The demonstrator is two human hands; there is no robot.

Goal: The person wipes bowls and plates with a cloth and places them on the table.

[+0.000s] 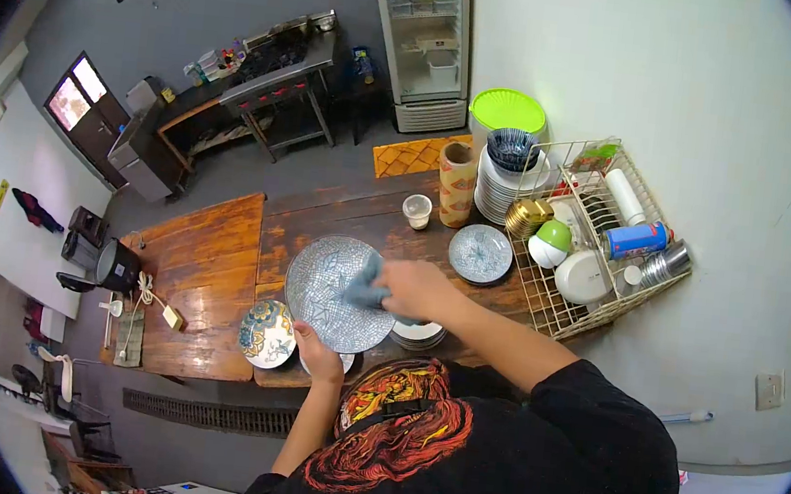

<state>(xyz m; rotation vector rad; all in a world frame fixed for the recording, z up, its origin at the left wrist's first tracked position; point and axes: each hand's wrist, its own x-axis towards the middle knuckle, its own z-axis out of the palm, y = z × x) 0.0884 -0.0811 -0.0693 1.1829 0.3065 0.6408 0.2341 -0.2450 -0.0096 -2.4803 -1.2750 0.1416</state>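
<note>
Mosaic-patterned plate (317, 282) is held over the wooden table (200, 318), left hand (319, 355) gripping its near rim, thumb on top, other fingers hidden beneath. Right forearm slants across; right hand (420, 290) has fingers closed around a cloth (367, 285) on the plate. Bare wood stretches left beyond the floral plate (267, 335).

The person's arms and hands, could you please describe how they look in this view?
The left hand and right hand are bare, with no glove or watch showing. Both forearms are uncovered, below short black sleeves. These belong to a black shirt with a swirling red, orange and yellow print.
</note>
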